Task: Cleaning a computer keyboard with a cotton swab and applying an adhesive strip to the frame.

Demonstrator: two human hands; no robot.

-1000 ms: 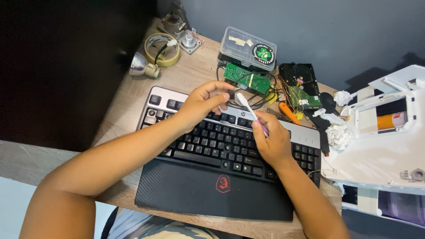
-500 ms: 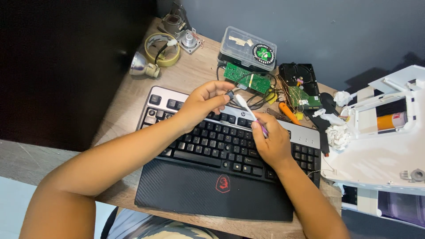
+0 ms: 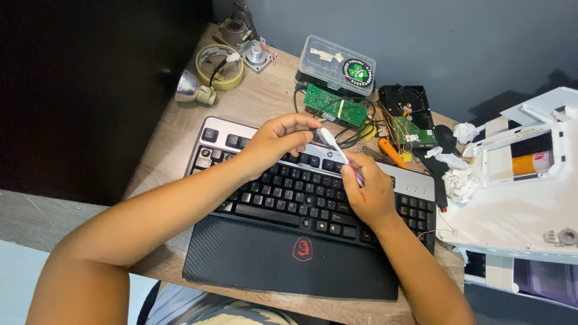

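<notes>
Small white brush (image 3: 333, 146), held over the top rows of the keyboard (image 3: 313, 198) at mid-frame.
It looks light, stiff and thin, best pinched at both ends: left hand (image 3: 278, 143) closes its grip on the white tip, right hand (image 3: 368, 194) on the purple handle end. One brush, one keyboard, two green circuit boards (image 3: 335, 106) on the worktop (image 3: 259, 99).

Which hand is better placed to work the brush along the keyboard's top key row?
Right, probably. The right hand grips the white brush by its handle; the left hand only pinches its head end, above the keyboard.
</notes>
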